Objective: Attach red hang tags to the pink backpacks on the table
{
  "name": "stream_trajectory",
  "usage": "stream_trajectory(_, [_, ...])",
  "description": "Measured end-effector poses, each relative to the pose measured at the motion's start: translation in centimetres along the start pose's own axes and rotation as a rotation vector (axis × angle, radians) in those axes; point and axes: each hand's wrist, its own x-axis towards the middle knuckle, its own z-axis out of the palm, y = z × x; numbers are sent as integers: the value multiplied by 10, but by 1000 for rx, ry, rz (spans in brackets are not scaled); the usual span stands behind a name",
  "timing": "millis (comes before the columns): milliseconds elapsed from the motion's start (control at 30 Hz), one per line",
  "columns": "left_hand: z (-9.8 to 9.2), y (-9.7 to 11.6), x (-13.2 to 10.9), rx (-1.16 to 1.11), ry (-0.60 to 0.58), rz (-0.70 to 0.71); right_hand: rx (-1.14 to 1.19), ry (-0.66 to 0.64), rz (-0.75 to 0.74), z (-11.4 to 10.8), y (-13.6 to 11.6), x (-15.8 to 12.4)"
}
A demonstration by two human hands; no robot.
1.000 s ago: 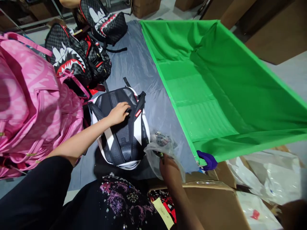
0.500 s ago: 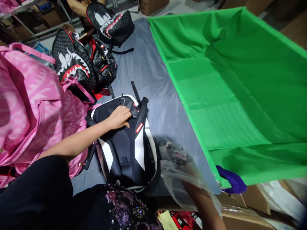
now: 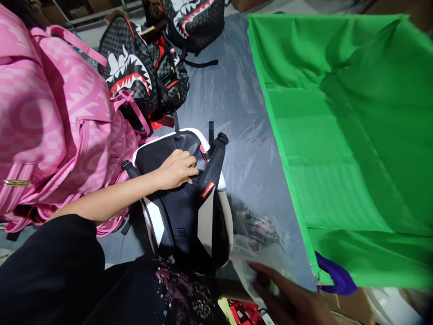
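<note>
A black-and-white backpack (image 3: pixel 177 205) lies on the grey-covered table in front of me, its padded back and shoulder straps facing up. My left hand (image 3: pixel 179 169) rests across its upper part, fingers curled and gripping the black material beside the right strap. Right of the backpack lies a crumpled clear plastic bag (image 3: pixel 262 232) with dark printing. At the lower right, my right hand (image 3: pixel 280 289) is beside the near end of this bag. Motion smears its fingers, and whether they hold the plastic is unclear.
Pink backpacks (image 3: pixel 77 131) crowd the left side. Black checkered backpacks with shark mouths (image 3: pixel 130 74) stand further back. A green fabric-lined bin (image 3: pixel 280 158) borders the table on the right, with a purple piece (image 3: pixel 338 277) at its near corner. Red items (image 3: pixel 245 311) lie below the table edge.
My right hand has drawn back toward me from the plastic bag, which earlier covered the forearm. My left hand stays on the backpack. The whole view has shifted a little.
</note>
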Motion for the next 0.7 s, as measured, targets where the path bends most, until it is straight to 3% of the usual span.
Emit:
stream_trajectory(100, [-5, 16, -6, -9, 70, 25, -14, 24, -342, 24, -62, 53])
stream_trajectory(133, [-5, 21, -10, -5, 96, 25, -83, 71, -381, 31, -77, 70])
stream_trajectory(200, [-4, 30, -17, 7, 156, 26, -291, 168, -289, 39, -93, 95])
stream_trajectory(333, [9, 34, -26, -10, 235, 15, -665, 189, 71, 29, -87, 112])
stream_trajectory(400, [17, 33, -25, -54, 214, -1, -709, 167, 122, 20, -78, 117])
stream_trajectory(600, [34, 29, -12, -75, 201, 51, -640, 142, -278, 11, -65, 161])
stream_trajectory(700, [49, 24, -7, -88, 150, 26, -552, 9, -253, 9, -62, 190])
